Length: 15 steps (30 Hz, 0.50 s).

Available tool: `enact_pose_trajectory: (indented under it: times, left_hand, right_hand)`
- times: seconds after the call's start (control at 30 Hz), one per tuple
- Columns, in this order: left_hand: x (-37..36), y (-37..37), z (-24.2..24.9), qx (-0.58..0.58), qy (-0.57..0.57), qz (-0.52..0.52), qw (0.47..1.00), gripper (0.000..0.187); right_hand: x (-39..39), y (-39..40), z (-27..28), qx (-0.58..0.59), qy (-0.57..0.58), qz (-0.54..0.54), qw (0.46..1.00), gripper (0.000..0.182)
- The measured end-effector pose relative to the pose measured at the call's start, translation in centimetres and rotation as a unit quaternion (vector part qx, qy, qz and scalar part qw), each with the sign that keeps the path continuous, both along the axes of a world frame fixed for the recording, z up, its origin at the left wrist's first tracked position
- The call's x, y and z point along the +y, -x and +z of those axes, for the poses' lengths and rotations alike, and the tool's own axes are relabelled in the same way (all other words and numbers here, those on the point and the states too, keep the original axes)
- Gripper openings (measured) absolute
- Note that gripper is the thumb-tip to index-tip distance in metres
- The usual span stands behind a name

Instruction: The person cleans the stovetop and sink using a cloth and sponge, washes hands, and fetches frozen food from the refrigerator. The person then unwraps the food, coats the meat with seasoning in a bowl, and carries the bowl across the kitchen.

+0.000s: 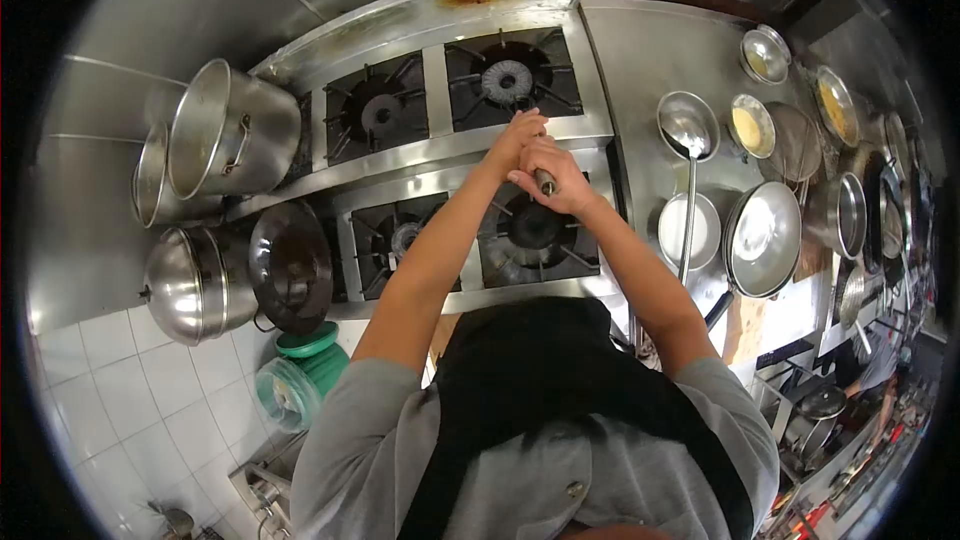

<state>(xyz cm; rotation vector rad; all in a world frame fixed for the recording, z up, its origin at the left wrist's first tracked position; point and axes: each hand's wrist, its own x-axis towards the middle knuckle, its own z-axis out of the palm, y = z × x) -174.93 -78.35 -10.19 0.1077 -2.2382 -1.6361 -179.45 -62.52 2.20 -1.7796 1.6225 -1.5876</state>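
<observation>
Both hands are held together over the stove, between the back and front burners. My right hand [556,176] is closed round a tool with a dark brown, rounded handle [545,182]; the handle's end points toward me. Just ahead, my left hand [516,142] is closed against the right one, its fingers curled near the front of the same tool. The tool's far part is hidden by the fingers, so its kind cannot be made out. Beyond the fingertips is the back right burner [507,82]. Below my hands lies the front right burner [535,225].
Large steel pots [235,130] stand at the left, with a dark wok [290,268] and a green gas cylinder [318,360] lower down. On the right counter [625,60] are a ladle [690,175], a white bowl [703,230], stacked pans [765,240] and several small bowls [752,127].
</observation>
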Motion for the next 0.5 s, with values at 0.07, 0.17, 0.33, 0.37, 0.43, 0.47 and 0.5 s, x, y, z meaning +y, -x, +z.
enact_pose_trajectory:
  times: [0.07,0.17,0.33,0.37,0.43,0.47,0.5]
  left_hand:
    - [1.6,-0.4,5.4,0.046,0.155,0.022,0.987,0.014]
    - [1.5,-0.5,6.8,0.062,0.288,0.035,0.955,0.015]
    - [1.0,1.3,9.9,-0.047,0.372,0.111,0.92,0.02]
    - [-0.9,3.2,9.2,0.056,0.294,0.123,0.946,0.02]
    - [-2.2,4.3,10.8,0.0,0.094,0.14,0.986,0.023]
    - [-3.0,5.3,12.6,0.044,0.053,0.141,0.988,0.027]
    - [-3.0,6.1,14.4,0.13,-0.044,0.173,0.975,0.025]
  right_hand:
    - [-0.4,0.3,0.1,-0.027,-0.033,0.012,0.999,0.026]
    - [-1.3,0.1,1.9,-0.025,-0.007,0.005,1.0,0.026]
    - [-5.5,2.9,3.5,0.091,0.051,-0.091,0.99,0.022]
    - [-6.0,2.6,3.5,0.115,0.055,-0.123,0.984,0.019]
    - [-8.9,4.9,8.0,-0.197,-0.095,-0.12,0.968,0.019]
    - [-10.5,5.9,8.6,-0.177,-0.079,-0.14,0.971,0.022]
    - [-11.9,6.5,10.9,-0.076,0.023,-0.166,0.983,0.028]
